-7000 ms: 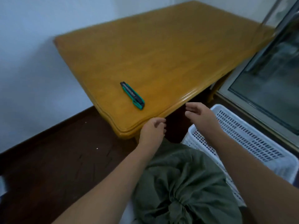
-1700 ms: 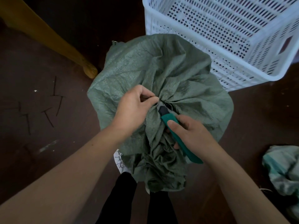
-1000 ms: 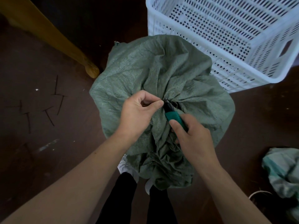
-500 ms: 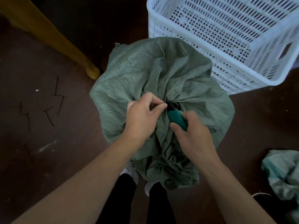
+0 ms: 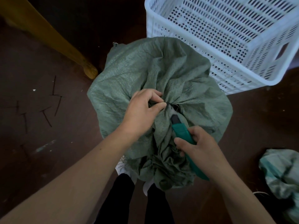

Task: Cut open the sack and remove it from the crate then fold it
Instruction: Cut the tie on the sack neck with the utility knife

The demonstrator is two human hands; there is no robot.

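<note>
A bulging green woven sack (image 5: pixel 137 75) stands on the floor in front of my legs, its mouth gathered into a tied neck. My left hand (image 5: pixel 142 110) pinches the gathered fabric at the tie. My right hand (image 5: pixel 199 149) is closed around a teal utility knife (image 5: pixel 181 131), whose dark tip points up toward the tie, a little below it. What the sack covers is hidden. A white perforated plastic crate (image 5: pixel 242 54) stands empty just behind the sack to the right.
A yellow wooden table leg (image 5: pixel 68 50) slants down to the floor left of the sack. Dark brown floor (image 5: pixel 40 143) with scratch marks lies to the left. Another crumpled greenish sack (image 5: pixel 283 172) lies at the right edge.
My right hand has drawn the knife back and down from the tie, showing more of the handle. My left hand keeps its pinch on the neck. Seven seconds ago the knife lay on the table.
</note>
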